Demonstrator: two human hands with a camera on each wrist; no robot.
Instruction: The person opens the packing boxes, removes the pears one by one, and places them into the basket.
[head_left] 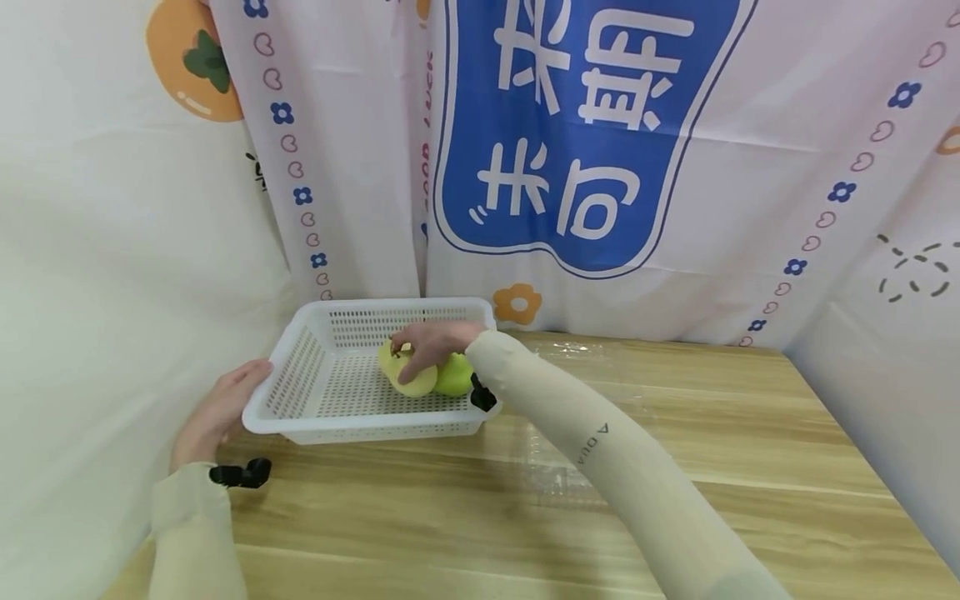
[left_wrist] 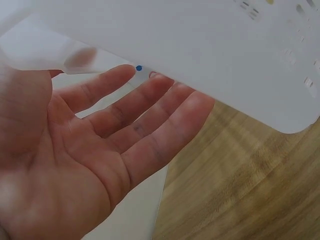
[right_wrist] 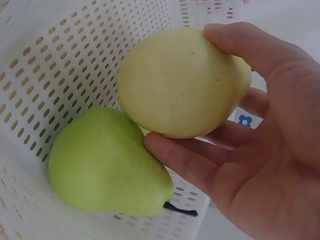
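A white perforated plastic basket (head_left: 360,429) sits on the wooden table against the back curtain. At its left end my left hand (head_left: 228,400) holds the rim, the thumb above and the extended fingers (left_wrist: 165,115) below the edge. Inside, toward the right end, my right hand (head_left: 435,343) grips a pale yellow pear (right_wrist: 175,85), with thumb and fingers around its narrower part. A green pear (right_wrist: 105,165) lies against the basket wall beside it, its dark stem visible. In the head view, the right hand and sleeve partly cover both pears.
A clear plastic container (head_left: 558,479) stands on the table (head_left: 765,433) to the right of the basket, partly behind my right sleeve. A printed curtain (head_left: 750,208) hangs along the back edge, and white cloth (head_left: 97,333) borders the left side.
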